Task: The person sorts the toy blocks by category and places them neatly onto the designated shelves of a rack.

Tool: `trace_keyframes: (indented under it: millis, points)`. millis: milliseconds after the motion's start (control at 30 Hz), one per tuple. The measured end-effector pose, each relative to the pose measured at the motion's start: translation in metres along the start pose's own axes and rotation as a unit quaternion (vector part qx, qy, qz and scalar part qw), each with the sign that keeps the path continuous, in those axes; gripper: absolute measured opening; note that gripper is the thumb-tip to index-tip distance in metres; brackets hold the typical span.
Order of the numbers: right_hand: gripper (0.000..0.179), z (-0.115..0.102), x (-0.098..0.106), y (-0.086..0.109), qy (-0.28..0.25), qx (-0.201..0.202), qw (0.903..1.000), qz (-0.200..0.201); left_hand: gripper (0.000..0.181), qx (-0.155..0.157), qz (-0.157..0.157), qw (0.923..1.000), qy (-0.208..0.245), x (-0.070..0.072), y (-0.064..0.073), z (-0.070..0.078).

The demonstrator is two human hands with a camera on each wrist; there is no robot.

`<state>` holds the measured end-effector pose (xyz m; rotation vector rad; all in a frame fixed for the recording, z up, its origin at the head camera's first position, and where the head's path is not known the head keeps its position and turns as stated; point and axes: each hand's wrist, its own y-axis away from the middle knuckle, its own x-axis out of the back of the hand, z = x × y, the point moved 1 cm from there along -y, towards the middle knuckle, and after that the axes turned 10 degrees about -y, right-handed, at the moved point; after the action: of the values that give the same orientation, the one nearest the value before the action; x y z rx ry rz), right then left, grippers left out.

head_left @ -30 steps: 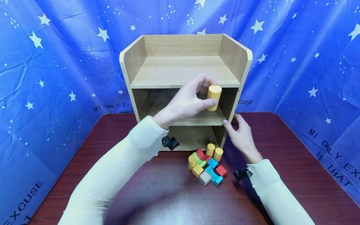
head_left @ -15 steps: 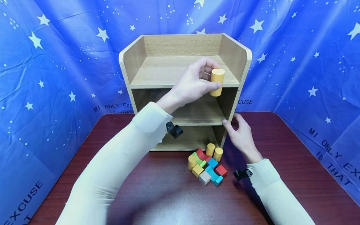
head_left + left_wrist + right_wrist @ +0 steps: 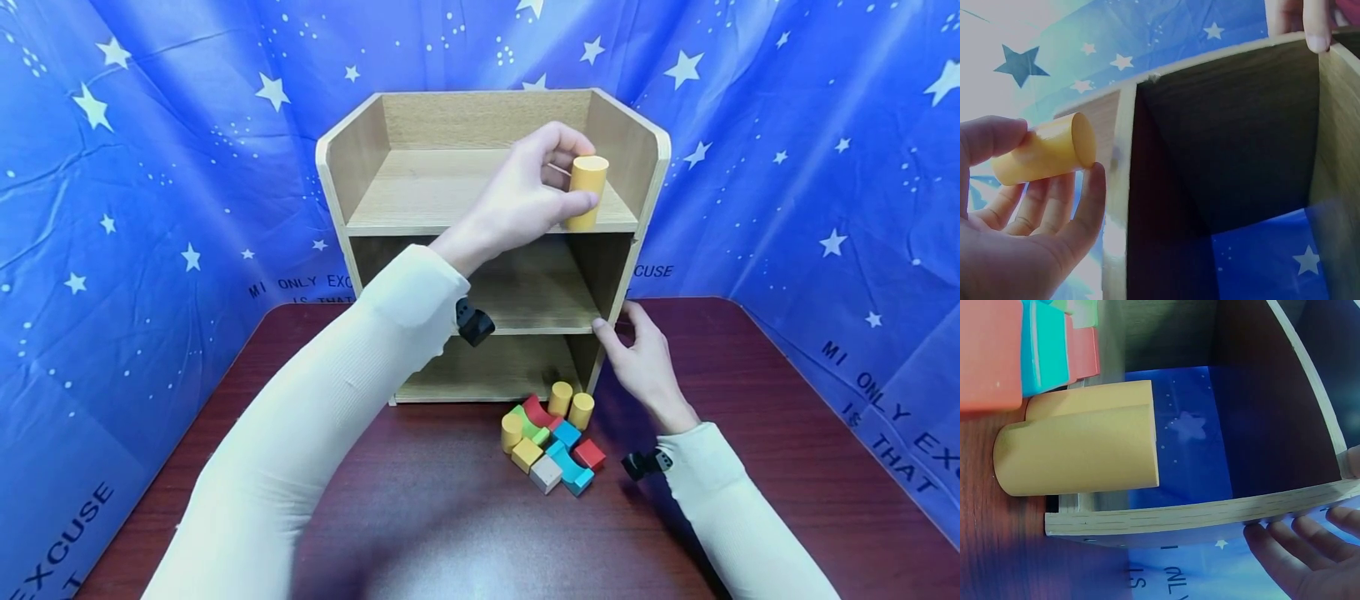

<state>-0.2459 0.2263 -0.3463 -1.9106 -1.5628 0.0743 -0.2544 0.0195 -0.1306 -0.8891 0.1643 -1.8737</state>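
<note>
A yellow cylinder block (image 3: pixel 588 190) stands upright between the thumb and fingertips of my left hand (image 3: pixel 521 198). It is in front of the right part of the wooden shelf unit's (image 3: pixel 480 121) top board, near that board's front edge. In the left wrist view the block (image 3: pixel 1050 150) shows a gap from the unit's side panel. Lower down, my right hand (image 3: pixel 645 371) holds the unit's right side panel. The thumb is at the middle board's front corner, and the fingers (image 3: pixel 1300 547) touch the panel's outer face in the right wrist view.
On the dark red table (image 3: pixel 450 533), several blocks cluster before the unit's lower right corner. They include yellow cylinders (image 3: pixel 560 400), a red arch (image 3: pixel 537 412), a blue arch (image 3: pixel 570 471) and a grey block (image 3: pixel 546 473). A starry blue curtain (image 3: pixel 187 167) surrounds the table.
My left hand has raised the yellow cylinder block and shifted it slightly right, from before the middle compartment to the top board's level. The right hand and the other blocks have stayed put.
</note>
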Motion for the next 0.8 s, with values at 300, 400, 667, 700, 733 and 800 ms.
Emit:
trace_keyframes:
  millis: [300,400,667,700,733,800]
  points:
    - [0.042,-0.001,0.0,0.0,-0.002,0.001,1.0,0.001,0.04,0.028,0.002,0.999,-0.033,-0.004,-0.021,-0.006]
    - [0.042,-0.001,0.0,0.001,-0.006,0.004,1.0,0.001,0.039,0.026,0.001,0.999,-0.037,-0.007,-0.024,-0.006]
    - [0.042,-0.001,0.0,0.0,-0.001,0.005,1.0,0.0,0.037,0.032,0.008,0.9986,-0.042,-0.01,-0.028,-0.01]
    - [0.042,-0.001,0.0,0.001,0.0,0.005,1.0,0.0,0.037,0.035,0.009,0.9985,-0.041,-0.01,-0.029,-0.011]
    - [0.043,-0.001,0.0,0.001,0.001,0.005,1.0,0.0,0.036,0.039,0.01,0.9984,-0.04,-0.01,-0.03,-0.011]
    - [0.043,-0.001,0.0,0.001,0.003,0.003,1.0,0.0,0.036,0.048,0.011,0.998,-0.04,-0.01,-0.031,-0.013]
